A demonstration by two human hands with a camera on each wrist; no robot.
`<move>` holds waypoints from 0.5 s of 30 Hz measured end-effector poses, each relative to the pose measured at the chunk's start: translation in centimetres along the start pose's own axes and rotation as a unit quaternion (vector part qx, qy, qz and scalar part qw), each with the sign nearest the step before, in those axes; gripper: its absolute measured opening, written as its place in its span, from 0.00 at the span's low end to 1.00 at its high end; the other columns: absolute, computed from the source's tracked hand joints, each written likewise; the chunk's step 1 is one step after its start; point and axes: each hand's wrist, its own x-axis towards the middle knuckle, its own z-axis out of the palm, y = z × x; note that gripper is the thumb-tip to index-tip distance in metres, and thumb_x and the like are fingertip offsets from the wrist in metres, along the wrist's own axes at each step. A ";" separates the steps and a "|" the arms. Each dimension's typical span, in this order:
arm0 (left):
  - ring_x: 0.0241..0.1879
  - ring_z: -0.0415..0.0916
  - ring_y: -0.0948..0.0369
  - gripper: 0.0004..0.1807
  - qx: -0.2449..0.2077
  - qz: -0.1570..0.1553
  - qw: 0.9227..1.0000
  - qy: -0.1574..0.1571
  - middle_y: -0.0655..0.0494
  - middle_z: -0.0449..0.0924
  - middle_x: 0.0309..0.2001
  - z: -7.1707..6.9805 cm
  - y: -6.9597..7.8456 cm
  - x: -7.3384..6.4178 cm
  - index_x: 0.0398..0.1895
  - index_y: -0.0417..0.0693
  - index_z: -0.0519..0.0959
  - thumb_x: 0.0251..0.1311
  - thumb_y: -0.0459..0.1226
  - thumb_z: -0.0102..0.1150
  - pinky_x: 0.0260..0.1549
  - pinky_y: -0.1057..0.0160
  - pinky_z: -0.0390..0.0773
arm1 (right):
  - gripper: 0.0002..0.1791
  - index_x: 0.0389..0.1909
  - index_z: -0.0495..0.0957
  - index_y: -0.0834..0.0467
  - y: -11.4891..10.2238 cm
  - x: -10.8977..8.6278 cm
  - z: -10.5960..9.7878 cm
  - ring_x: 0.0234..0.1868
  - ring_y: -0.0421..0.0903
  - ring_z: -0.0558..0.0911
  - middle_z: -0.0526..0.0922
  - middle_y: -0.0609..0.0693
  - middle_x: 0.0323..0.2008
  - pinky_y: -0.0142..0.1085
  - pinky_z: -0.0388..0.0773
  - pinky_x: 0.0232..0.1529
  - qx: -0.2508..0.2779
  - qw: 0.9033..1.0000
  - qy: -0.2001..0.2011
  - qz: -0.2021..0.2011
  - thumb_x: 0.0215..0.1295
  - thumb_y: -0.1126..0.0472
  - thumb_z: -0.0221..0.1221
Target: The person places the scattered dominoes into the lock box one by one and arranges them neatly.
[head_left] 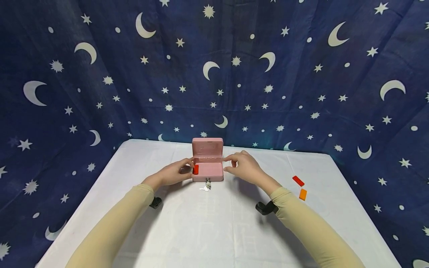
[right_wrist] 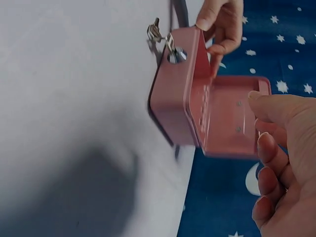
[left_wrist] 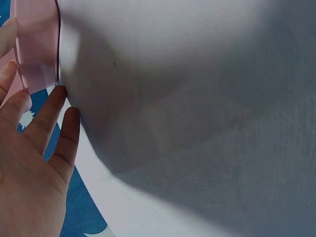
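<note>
A small pink metal cash box (head_left: pixel 208 178) stands with its lid (head_left: pixel 207 147) raised, its front facing me. Against the left wall inside is a red rectangular piece (head_left: pixel 196 169). Keys (head_left: pixel 205 188) hang from the lock (head_left: pixel 208 182) on the front; the right wrist view shows them too. My left hand (head_left: pixel 172 173) is at the box's left side, thumb by the front corner and index finger at the rim, other fingers extended in the left wrist view. On the right side, my right hand (head_left: pixel 246 166) has thumb and index finger apart, fingertips close to the box, holding nothing.
To the right on the white-covered table (head_left: pixel 207 230) lie a red piece (head_left: pixel 298 181) and an orange piece (head_left: pixel 303 194). A dark blue cloth (head_left: pixel 187 123) with moons and stars hangs behind the table. Black devices are worn at both wrists.
</note>
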 end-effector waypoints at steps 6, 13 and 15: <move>0.68 0.70 0.53 0.21 -0.003 0.002 1.000 0.002 0.56 0.58 0.78 0.0 0.1 -0.1 0.56 0.55 0.72 0.67 0.51 0.64 0.67 0.46 0.65 | 0.18 0.52 0.86 0.48 1.8 -1.7 -1.6 0.36 0.44 0.71 0.75 0.40 0.25 0.40 0.68 0.36 0.024 0.999 0.023 0.017 0.62 0.50 0.70; 0.68 0.70 0.53 0.21 -0.005 -0.002 1.000 0.000 0.54 0.63 0.75 0.1 0.0 0.0 0.56 0.56 0.72 0.67 0.53 0.63 0.67 0.45 0.65 | 0.19 0.54 0.86 0.48 4.3 -3.7 -2.9 0.37 0.46 0.70 0.76 0.42 0.27 0.41 0.67 0.37 0.040 0.997 0.038 0.054 0.62 0.50 0.70; 0.68 0.70 0.53 0.21 -0.005 -0.004 1.000 0.001 0.54 0.63 0.75 0.2 0.0 0.1 0.56 0.57 0.72 0.67 0.53 0.64 0.68 0.45 0.65 | 0.19 0.53 0.86 0.48 5.1 -4.3 -3.3 0.38 0.47 0.70 0.76 0.42 0.28 0.41 0.67 0.37 0.042 0.996 0.044 0.062 0.62 0.49 0.71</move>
